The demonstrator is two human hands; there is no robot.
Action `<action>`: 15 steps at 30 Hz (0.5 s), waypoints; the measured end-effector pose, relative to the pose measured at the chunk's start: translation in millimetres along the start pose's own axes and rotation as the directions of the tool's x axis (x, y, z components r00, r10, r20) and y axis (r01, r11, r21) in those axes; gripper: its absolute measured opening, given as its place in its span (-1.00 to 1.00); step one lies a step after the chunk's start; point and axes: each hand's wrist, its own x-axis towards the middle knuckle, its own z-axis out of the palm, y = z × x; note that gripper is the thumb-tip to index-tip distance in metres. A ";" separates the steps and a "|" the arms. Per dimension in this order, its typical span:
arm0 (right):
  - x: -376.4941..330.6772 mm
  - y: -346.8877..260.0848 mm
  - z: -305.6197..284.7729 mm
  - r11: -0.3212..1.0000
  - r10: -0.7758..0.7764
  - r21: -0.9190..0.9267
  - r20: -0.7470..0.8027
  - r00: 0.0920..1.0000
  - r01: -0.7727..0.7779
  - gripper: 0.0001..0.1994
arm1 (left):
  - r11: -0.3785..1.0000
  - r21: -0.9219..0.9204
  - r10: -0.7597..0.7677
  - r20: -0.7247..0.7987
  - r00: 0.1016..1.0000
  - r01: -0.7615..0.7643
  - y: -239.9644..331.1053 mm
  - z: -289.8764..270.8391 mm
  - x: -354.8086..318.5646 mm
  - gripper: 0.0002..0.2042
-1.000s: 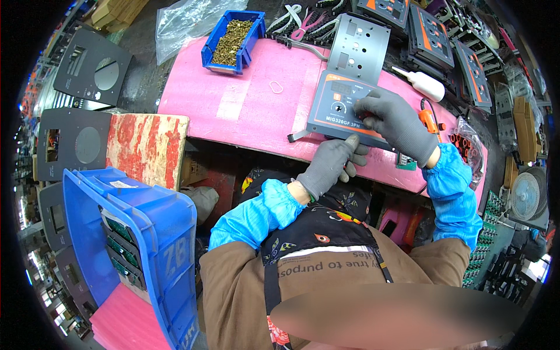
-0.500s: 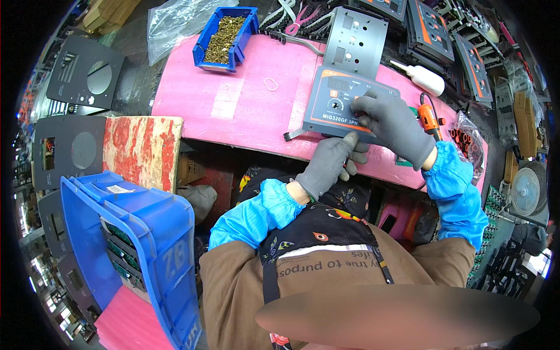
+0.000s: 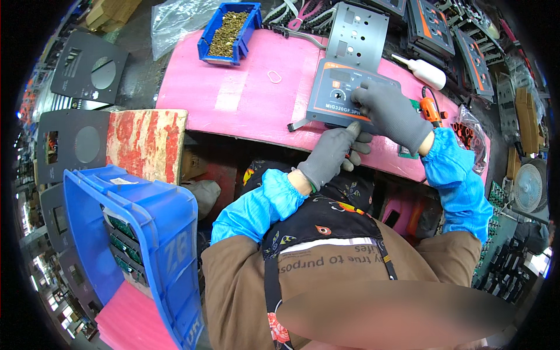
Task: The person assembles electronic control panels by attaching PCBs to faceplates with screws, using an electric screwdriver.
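Observation:
A grey control panel (image 3: 319, 100) with an orange outline, small display and round dial lies on the pink-covered bench (image 3: 245, 108) in front of me. Over its right half is my right hand (image 3: 399, 116), gloved in grey, with bent fingers pinched together at the panel face; whatever they grip is hidden. My left hand (image 3: 331, 154), also gloved, is at the panel's near edge. Its fingers curl around something small, of which only a dark and orange bit shows. A short flat grey tab (image 3: 297, 125) sticks out at the panel's lower left corner.
Behind the panel lies a bare grey plate with holes (image 3: 357, 44). A blue bin (image 3: 249, 35) of brass-coloured screws stands far left, near a rubber band (image 3: 274, 77). Rightward are a white bottle (image 3: 429, 74), an orange power screwdriver (image 3: 430, 109) and stacked panels (image 3: 433, 29). A blue crate (image 3: 181, 233) stands left.
The whole view has shifted slightly. My right fingers stay at the panel face, a little more closed, and my left hand remains curled at the near edge.

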 end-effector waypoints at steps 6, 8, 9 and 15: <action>-7.5 14.6 4.3 0.986 -0.149 0.065 -0.097 0.984 0.156 -0.81 | 0.995 -0.066 0.090 0.210 0.974 -0.078 -7.5 -0.3 -18.7 -0.55; -12.1 11.1 0.1 0.979 -0.169 0.095 -0.122 0.978 0.181 -0.74 | 0.974 0.041 0.209 0.232 0.950 -0.224 -10.4 -3.0 -26.8 -0.57; -15.6 6.1 -4.5 0.985 -0.113 0.110 -0.191 0.975 0.135 -0.71 | 0.986 -0.088 0.158 0.256 0.954 -0.140 -10.5 -7.7 -29.0 -0.58; -42.4 -22.3 -28.0 0.974 -0.068 0.194 -0.260 0.963 0.121 -0.62 | 0.929 -0.155 0.353 0.091 0.931 -0.337 7.6 2.6 -37.5 -0.49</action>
